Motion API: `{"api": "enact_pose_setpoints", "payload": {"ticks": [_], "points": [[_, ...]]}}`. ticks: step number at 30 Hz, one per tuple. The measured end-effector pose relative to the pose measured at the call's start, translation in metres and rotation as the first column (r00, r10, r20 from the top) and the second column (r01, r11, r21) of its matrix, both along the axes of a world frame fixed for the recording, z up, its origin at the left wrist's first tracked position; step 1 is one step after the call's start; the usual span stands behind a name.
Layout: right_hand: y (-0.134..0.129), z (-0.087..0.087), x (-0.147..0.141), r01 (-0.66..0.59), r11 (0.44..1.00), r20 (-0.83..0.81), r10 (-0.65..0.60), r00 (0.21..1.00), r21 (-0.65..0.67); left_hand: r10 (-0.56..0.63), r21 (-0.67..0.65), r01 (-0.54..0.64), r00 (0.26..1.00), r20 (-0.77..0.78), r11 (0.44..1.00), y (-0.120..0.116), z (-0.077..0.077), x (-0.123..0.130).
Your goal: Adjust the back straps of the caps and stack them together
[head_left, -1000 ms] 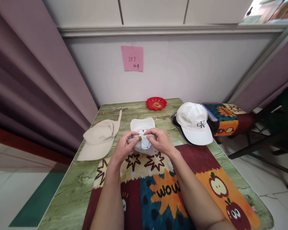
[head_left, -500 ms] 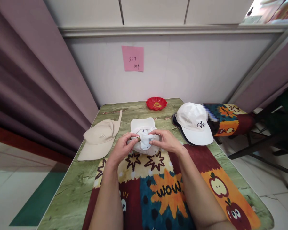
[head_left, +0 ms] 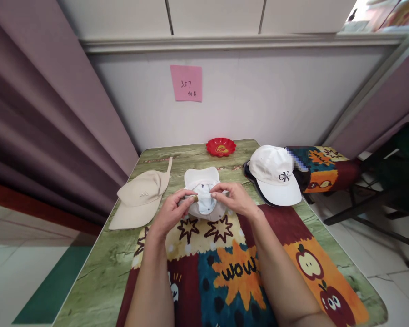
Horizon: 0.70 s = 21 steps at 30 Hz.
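Note:
A white baseball cap [head_left: 202, 176] lies in the middle of the table, its brim facing away from me and its back opening toward me. At its left side, my left hand [head_left: 173, 208] pinches the small brass-coloured buckle [head_left: 195, 199] between thumb and fingers. The thumb and fingers of my right hand [head_left: 236, 199] are closed on the cap's white strap [head_left: 205, 196], to the right of the buckle. A beige cap [head_left: 139, 195] with a loose strap pointing up lies left of my hands. To the right, a white cap [head_left: 274, 165] with black letters rests on a dark cap [head_left: 252, 179].
A red scalloped dish [head_left: 221, 147] stands near the table's far edge. Beneath my forearms lies a colourful patterned cloth [head_left: 207, 272] on the green table [head_left: 85, 281]. A pink note [head_left: 187, 83] is on the wall behind. At the right is a dark chair frame [head_left: 357, 204].
My right fingers have shifted slightly left along the strap, closer to the buckle, and now pinch it. My left hand keeps its hold, and the cap stays in place.

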State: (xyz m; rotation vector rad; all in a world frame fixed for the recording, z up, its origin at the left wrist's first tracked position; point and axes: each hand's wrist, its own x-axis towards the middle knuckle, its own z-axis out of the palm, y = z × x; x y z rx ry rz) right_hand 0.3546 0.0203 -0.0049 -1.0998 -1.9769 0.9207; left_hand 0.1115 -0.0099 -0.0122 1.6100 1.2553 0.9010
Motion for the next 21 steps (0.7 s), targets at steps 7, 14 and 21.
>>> {"api": "enact_pose_setpoints", "payload": {"ticks": [7,14,21], "points": [[-0.001,-0.008,-0.011,-0.007,0.998,0.001,0.006,1.0,0.065,0.01,-0.021,-0.011,0.999,-0.041,1.0,-0.003,0.007,0.0],[-0.003,-0.005,-0.014,0.025,0.993,0.063,-0.033,0.997,0.112,0.026,0.003,-0.026,0.998,-0.053,1.0,-0.001,0.004,0.0],[-0.004,-0.004,-0.014,0.019,0.995,0.066,-0.026,0.998,0.101,0.051,-0.015,-0.051,0.999,-0.004,0.999,0.001,-0.002,-0.001]]}}
